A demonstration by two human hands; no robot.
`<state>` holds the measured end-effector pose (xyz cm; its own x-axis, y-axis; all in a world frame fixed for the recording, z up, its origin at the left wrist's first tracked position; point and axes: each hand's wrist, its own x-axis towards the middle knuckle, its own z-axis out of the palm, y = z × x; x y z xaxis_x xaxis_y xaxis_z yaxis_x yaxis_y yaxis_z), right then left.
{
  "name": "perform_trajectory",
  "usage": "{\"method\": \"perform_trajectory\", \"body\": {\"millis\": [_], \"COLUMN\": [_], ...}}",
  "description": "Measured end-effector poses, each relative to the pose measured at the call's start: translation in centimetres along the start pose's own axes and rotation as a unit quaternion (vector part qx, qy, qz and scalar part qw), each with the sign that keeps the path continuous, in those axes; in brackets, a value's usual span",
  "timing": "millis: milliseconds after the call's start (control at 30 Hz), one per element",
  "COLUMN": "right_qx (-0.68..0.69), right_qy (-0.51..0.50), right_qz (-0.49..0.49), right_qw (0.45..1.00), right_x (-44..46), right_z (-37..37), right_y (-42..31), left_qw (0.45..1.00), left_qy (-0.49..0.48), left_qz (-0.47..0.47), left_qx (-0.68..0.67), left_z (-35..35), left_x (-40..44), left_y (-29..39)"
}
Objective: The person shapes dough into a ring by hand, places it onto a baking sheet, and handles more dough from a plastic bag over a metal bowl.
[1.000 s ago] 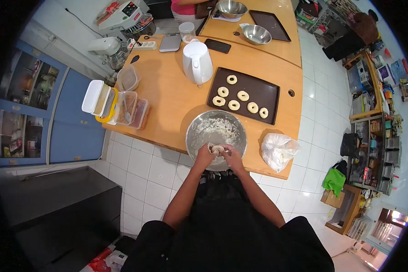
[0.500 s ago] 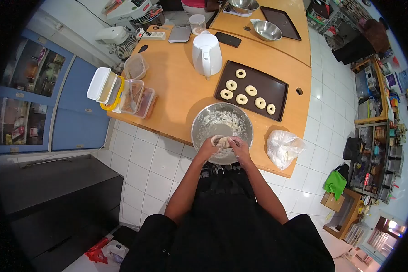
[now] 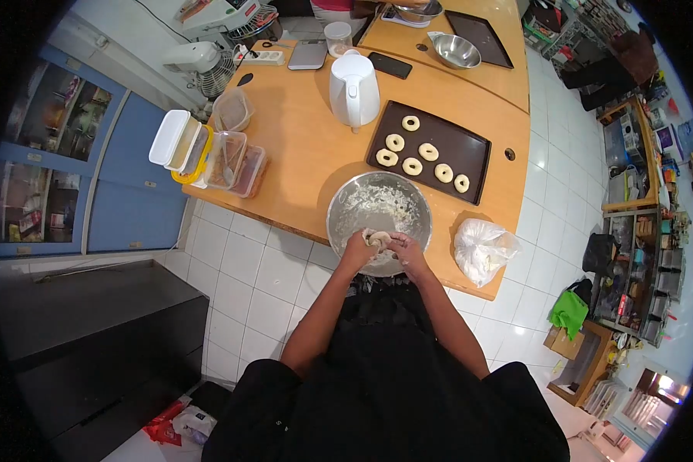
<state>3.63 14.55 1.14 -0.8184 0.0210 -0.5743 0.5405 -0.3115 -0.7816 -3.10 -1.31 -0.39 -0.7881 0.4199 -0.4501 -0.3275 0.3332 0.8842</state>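
Between my hands, over the near half of a floury metal bowl [image 3: 419,202], is a small piece of dough [image 3: 379,239]. My left hand [image 3: 359,249] closes round its left side, and the fingers of my right hand [image 3: 408,252] pinch its right side. Flour coats my fingers and partly hides the dough's outline. Crumbly white flour bits cling to the bowl's inner wall. Just beyond the bowl, a dark baking tray [image 3: 470,146] carries several ring-shaped dough pieces [image 3: 428,152].
Right of the bowl lies a plastic bag of white flour [image 3: 481,250]. A white electric kettle [image 3: 354,91] stands behind the bowl, with stacked plastic containers [image 3: 227,158] at the left table edge. Farther back are a phone [image 3: 390,65], a scale [image 3: 308,55] and another metal bowl [image 3: 456,51].
My fingers have shifted slightly around the dough, which stays over the bowl. At the top edge, another person's arm now reaches toward the far metal bowl.
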Motion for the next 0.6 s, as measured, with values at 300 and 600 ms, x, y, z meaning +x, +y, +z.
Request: {"method": "perform_trajectory", "body": {"millis": [300,600], "right_qx": [0.021,0.003], "right_qy": [0.003,-0.020], "right_qz": [0.030,0.050], "right_qw": [0.999,0.999], "right_x": [-0.1,0.7], "right_z": [0.9,0.3], "right_y": [-0.5,-0.6], "left_qw": [0.991,0.994], "left_qy": [0.086,0.052], "left_qz": [0.061,0.072], "left_qx": [0.079,0.064], "left_z": [1.0,0.3], "left_x": [0.3,0.1], "left_y": [-1.3,-0.2]}}
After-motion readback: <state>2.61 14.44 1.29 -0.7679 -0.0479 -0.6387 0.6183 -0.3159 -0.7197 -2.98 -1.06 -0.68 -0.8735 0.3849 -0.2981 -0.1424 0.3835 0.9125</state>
